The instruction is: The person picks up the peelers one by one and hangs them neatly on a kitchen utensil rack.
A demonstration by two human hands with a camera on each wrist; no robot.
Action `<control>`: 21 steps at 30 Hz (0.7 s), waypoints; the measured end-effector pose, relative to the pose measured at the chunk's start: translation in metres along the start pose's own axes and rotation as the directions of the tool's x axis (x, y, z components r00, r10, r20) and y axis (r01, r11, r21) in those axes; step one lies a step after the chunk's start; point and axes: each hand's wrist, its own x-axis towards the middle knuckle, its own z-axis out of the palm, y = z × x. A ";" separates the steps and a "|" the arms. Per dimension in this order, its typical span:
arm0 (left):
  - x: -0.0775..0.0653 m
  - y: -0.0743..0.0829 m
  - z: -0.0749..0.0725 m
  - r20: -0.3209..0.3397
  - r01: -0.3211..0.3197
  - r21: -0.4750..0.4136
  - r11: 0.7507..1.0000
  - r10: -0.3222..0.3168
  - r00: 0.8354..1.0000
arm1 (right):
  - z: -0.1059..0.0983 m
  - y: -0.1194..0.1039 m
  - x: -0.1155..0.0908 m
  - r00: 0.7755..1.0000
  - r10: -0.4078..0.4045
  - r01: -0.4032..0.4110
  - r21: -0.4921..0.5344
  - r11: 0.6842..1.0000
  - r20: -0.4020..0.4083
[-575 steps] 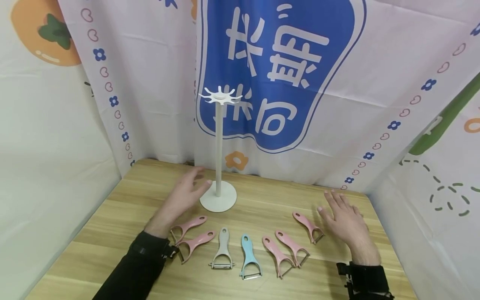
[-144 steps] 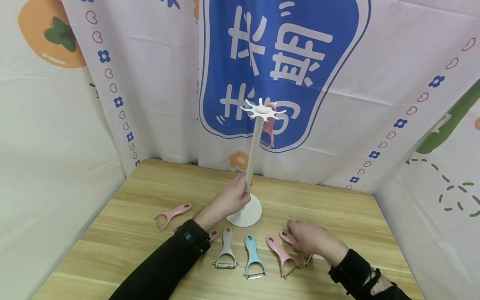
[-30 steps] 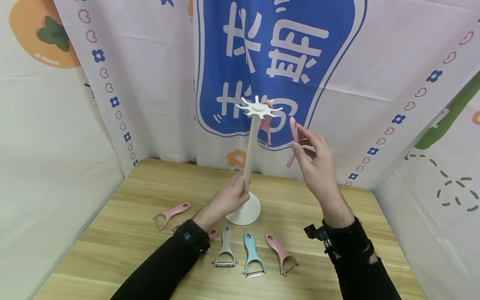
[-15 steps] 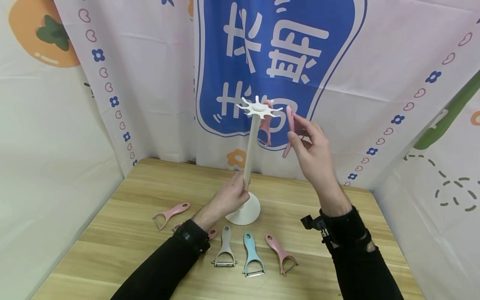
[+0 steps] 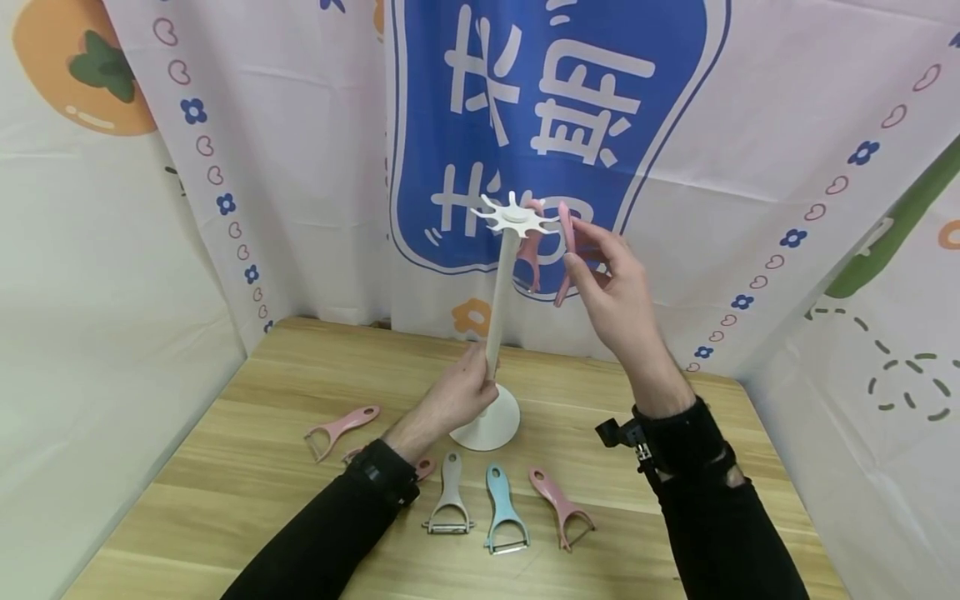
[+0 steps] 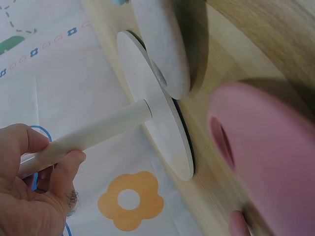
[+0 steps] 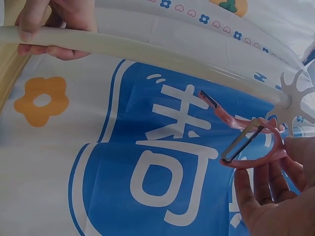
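My left hand (image 5: pixel 456 392) grips the lower pole of a white stand (image 5: pixel 502 292), fingers and thumb around it. At the top of the stand, a ring of several thin hooks (image 5: pixel 515 215) spreads outward. One pink peeler (image 5: pixel 531 250) hangs from a hook at the back right. My right hand (image 5: pixel 617 287) pinches a second pink peeler (image 5: pixel 566 242) by its handle, upright with the blade end down, right beside the hook ring. In the right wrist view this held peeler (image 7: pixel 266 160) shows its blade; whether its hole touches a hook cannot be told.
On the wooden table (image 5: pixel 300 367) lie a grey peeler (image 5: pixel 451 492), a blue peeler (image 5: pixel 501 504), a pink peeler (image 5: pixel 557 500) and another pink peeler (image 5: pixel 341 429) at left. One more pink peeler (image 5: pixel 426 468) is mostly hidden under the left forearm. A printed curtain (image 5: pixel 322 208) stands behind.
Over the last second my right hand has moved left and slightly up, bringing the pink peeler to the hooks. Earlier it took that peeler from the table. The left hand keeps holding the pole.
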 end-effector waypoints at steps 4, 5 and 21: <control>0.000 0.000 0.000 -0.003 0.004 0.002 1.000 -0.004 1.000 | 0.002 0.002 0.003 1.000 0.004 -0.004 0.020 1.000 0.015; 0.000 0.001 0.000 -0.003 0.005 0.002 1.000 -0.005 1.000 | 0.003 0.003 0.004 1.000 0.007 -0.008 0.027 1.000 0.018; 0.000 0.000 0.001 -0.004 0.000 -0.007 1.000 0.000 1.000 | 0.015 0.007 0.003 0.997 -0.015 0.009 0.076 0.997 0.079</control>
